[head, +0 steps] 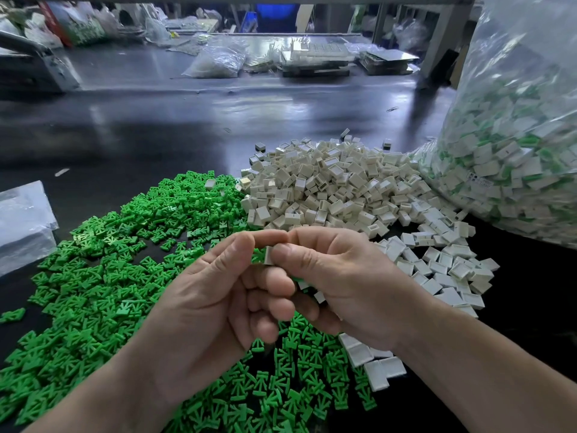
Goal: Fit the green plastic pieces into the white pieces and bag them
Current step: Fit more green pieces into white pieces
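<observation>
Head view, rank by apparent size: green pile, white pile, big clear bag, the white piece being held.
Largest, unsure which: green pile and big clear bag; the pile lies nearer and the bag is cropped by the frame.
Then: white pile.
Smallest by far: white piece.

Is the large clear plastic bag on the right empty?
No, the clear plastic bag is packed well up its side with white pieces that have green pieces fitted in them.

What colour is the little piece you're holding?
The little piece is white, seen best in the head view.
</observation>
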Motion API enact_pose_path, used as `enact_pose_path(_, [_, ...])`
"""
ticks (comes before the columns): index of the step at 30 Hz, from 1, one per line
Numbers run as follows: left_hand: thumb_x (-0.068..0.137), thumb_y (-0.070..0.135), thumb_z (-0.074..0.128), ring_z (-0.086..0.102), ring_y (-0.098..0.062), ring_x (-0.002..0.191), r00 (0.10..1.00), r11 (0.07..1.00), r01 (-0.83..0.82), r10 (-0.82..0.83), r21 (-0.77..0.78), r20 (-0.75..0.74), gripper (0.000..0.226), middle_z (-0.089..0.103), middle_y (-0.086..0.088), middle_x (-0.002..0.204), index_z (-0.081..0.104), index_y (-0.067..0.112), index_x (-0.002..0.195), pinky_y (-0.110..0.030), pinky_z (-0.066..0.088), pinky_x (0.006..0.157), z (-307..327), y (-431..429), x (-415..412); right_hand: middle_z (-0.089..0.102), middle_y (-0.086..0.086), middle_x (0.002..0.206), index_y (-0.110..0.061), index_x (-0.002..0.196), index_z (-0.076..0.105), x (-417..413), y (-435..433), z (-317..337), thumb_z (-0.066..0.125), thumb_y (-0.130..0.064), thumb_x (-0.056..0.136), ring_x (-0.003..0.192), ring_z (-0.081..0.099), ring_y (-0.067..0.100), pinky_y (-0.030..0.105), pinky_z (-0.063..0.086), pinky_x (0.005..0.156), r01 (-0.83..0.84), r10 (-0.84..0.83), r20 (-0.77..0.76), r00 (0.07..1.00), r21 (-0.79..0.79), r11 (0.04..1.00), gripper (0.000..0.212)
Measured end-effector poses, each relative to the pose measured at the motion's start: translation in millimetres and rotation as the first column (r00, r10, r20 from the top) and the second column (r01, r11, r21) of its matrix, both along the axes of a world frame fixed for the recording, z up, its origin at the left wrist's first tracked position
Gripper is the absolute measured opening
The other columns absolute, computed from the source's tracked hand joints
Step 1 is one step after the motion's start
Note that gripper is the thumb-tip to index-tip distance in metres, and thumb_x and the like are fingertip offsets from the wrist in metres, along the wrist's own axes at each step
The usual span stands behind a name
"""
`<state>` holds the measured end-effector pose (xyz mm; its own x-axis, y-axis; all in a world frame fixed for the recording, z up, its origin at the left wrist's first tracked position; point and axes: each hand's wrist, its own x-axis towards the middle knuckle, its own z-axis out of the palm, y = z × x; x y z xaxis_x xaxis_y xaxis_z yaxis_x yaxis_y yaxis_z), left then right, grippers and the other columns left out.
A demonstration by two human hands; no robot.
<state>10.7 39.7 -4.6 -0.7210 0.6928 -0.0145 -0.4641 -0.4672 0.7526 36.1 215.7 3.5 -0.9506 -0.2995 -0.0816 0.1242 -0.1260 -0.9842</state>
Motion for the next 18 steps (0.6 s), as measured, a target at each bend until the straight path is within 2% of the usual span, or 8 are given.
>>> enact_pose_path(5, [0.067, 0.037, 0.087, 0.069, -0.018, 0.053, 0.997, 0.998, -0.054, 0.056, -0.033, 0.060, 0.045, 0.070, -0.010, 0.068, 0.074, 0.013, 0.103, -0.023, 0.053, 0.042, 0.5, 1.1, 0.2, 0.054, 0.001, 0.066, 0.007, 0.112, 0.059, 0.3, 0.0, 2.4, 0.061, -0.031, 0.094, 0.046, 0.046, 0.009, 0.016, 0.033, 0.035, -0.007, 0.006, 0.013, 1.000, 0.038, 0.999, 0.042])
enact_pose_path(10, [0.069, 0.037, 0.086, 0.068, -0.017, 0.053, 0.996, 0.999, -0.038, 0.040, -0.025, 0.076, 0.043, 0.070, -0.009, 0.068, 0.075, 0.013, 0.103, -0.022, 0.053, 0.044, 1.5, -0.2, 0.9, 0.054, 0.001, 0.065, 0.006, 0.112, 0.060, 2.7, -0.6, 6.2, 0.059, -0.025, 0.100, 0.046, 0.045, 0.009, 0.015, 0.032, 0.036, 0.004, -0.005, 0.020, 1.000, 0.061, 0.998, 0.033])
enact_pose_path(15, [0.065, 0.035, 0.088, 0.065, -0.017, 0.046, 0.992, 0.994, -0.092, 0.096, -0.052, 0.082, 0.038, 0.066, -0.008, 0.061, 0.075, 0.015, 0.095, -0.022, 0.051, 0.039, -0.4, 4.4, 3.4, 0.053, 0.005, 0.068, 0.005, 0.099, 0.059, 4.4, -3.3, 8.0, 0.059, -0.022, 0.101, 0.046, 0.044, 0.010, 0.017, 0.031, 0.036, 0.016, -0.017, 0.008, 1.000, 0.125, 0.992, 0.027])
enact_pose_path(18, [0.066, 0.037, 0.085, 0.064, -0.017, 0.045, 0.986, 0.988, -0.145, 0.149, -0.055, 0.081, 0.037, 0.065, -0.007, 0.059, 0.075, 0.015, 0.094, -0.022, 0.050, 0.038, -2.8, 7.5, 5.9, 0.055, 0.003, 0.065, 0.003, 0.099, 0.059, 4.4, -4.1, 7.1, 0.058, -0.023, 0.102, 0.046, 0.045, 0.010, 0.018, 0.032, 0.036, 0.029, -0.028, -0.005, 1.000, 0.123, 0.992, 0.027])
